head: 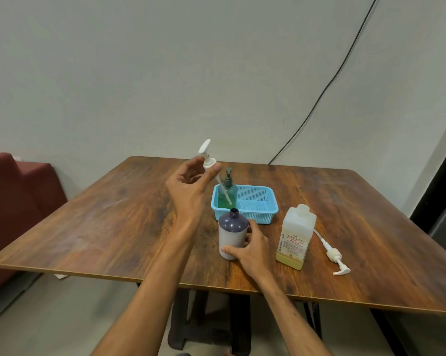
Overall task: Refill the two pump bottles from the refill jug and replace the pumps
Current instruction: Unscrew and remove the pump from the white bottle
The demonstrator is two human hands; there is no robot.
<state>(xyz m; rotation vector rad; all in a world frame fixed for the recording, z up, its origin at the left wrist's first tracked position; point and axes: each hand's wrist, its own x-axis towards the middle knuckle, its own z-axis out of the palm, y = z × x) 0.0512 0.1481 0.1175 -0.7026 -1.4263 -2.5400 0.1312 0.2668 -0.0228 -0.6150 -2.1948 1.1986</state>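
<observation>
Soft, even indoor light, moderately bright; you get no hard shadows. A pale sheen washes the table (pixel 93 222) at left. Faint shadow under your right hand (pixel 252 249) gripping the purple bottle (pixel 232 233). The white pump (pixel 208 161) pinched in your left hand (pixel 191 186) is slightly soft. Wide-angle bend bows the table edges and the wall cable (pixel 328 87). Fine print on the jug (pixel 295 240) is unreadable.

Wooden table (pixel 88 214): blue basket (pixel 258 215), purple bottle (pixel 232 233), refill jug (pixel 295 240), loose pump (pixel 334 255).

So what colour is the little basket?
The basket is light blue, clearest in the head view.
</observation>
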